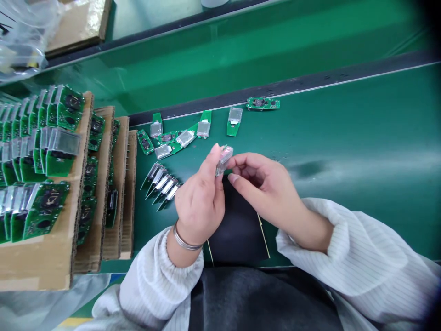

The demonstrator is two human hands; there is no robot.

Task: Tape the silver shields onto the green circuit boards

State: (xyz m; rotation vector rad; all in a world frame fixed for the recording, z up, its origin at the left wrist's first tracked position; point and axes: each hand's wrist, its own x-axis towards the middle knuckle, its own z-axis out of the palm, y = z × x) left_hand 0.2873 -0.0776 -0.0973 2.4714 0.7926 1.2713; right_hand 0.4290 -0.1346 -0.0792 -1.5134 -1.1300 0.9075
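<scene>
Between the thumb and fingers of my left hand is a small board with a clear, shiny display, tilted on its edge. My right hand is just to its right, thumb and forefinger close together at the display's lower right edge; whether they pinch anything is too small to tell. Beneath both hands lies a black pad. Left of my left hand a row of boards with displays leans together on the green table.
Several loose green boards are scattered beyond my hands, with one farther right by the dark ledge. Stacked cardboard sheets holding rows of upright boards stand at the left. A cardboard piece and clear plastic bags are at the upper left.
</scene>
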